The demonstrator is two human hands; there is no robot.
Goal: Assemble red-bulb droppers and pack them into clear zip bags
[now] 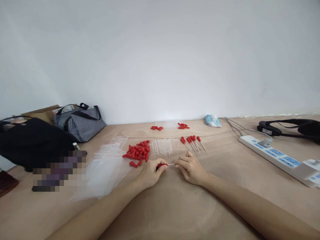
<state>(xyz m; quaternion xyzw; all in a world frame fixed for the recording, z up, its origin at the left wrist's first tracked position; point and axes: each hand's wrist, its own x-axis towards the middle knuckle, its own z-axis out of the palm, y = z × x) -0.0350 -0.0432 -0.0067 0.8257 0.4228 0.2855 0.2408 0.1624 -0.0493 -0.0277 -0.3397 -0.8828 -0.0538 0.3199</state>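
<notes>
My left hand [153, 171] pinches a red rubber bulb [163, 165] between thumb and fingers. A thin clear tube [171, 164] runs from the bulb to my right hand [189, 167], whose closed fingers grip its other end. Just beyond my left hand lies a pile of red bulbs [138, 151]. Beside the pile, clear tubes [165, 147] lie in a row. Several tubes with red bulbs on their ends [192, 141] rest beyond my right hand.
Clear plastic bags [102, 170] lie left of the bulbs. Further left are a black bag [32, 143] and a striped bag [81, 123]. On the right are a power strip [275, 155], cables and a black headset [302, 130]. A blue-white crumpled item [213, 121] lies near the wall.
</notes>
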